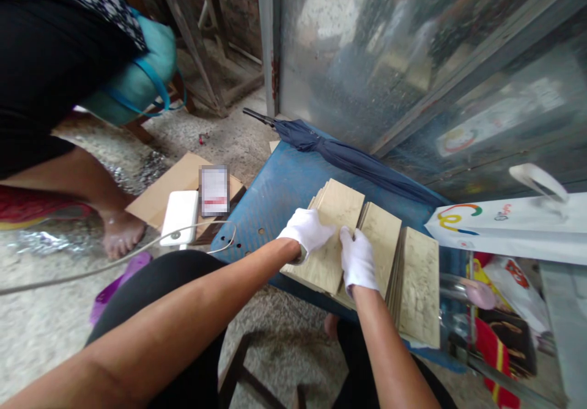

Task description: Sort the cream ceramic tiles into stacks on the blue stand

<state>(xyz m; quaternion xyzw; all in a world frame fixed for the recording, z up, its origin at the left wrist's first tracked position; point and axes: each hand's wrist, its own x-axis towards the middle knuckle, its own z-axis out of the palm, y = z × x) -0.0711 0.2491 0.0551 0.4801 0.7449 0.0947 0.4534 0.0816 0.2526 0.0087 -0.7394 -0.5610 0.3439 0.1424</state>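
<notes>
Both my hands wear white gloves. My left hand (308,230) lies on top of the left stack of pale wooden sheets (338,213), fingers curled over its surface. My right hand (358,260) grips the edge between that stack and the middle stack (383,235), fingers closed round the sheets. A third stack (419,283) lies to the right. All three rest on a blue table (275,195).
A folded dark blue umbrella (348,158) lies along the table's far edge by a metal wall. A white paper bag (509,225) sits at right. On the floor at left are a cardboard box (177,189), a white power bank with cable (180,216), and another person's bare foot (120,233).
</notes>
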